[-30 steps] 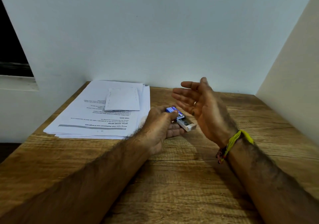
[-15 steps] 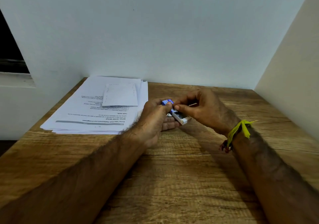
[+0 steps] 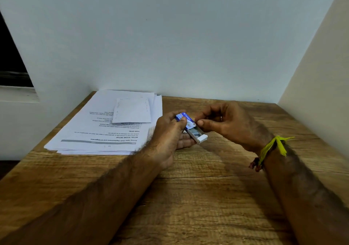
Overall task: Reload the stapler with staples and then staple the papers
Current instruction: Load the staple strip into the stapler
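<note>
Head view looks down on a wooden table (image 3: 188, 197) set into a corner of pale walls. Left hand (image 3: 170, 137) grips a small blue-and-white staple box (image 3: 190, 126) just above the tabletop, thumb pressed on the blue sleeve and fingers curled beneath it. Its white inner tray is slid partway out toward the right, and grey staples (image 3: 195, 132) show inside the open part. Right hand (image 3: 226, 124) hovers just beside the box on its right, fingers curled inward with thumb and forefinger drawn close together at the tray's edge; whether they actually pinch anything cannot be told, since the fingertips hide that spot. A ring sits on one finger of that hand, and a yellow thread band (image 3: 272, 146) is tied around the right wrist. To the left of the hands lies a stack of printed papers (image 3: 98, 131), reaching back to the wall, with a smaller folded sheet (image 3: 132, 112) resting on top near its far end. No stapler can be made out anywhere on the table.
</note>
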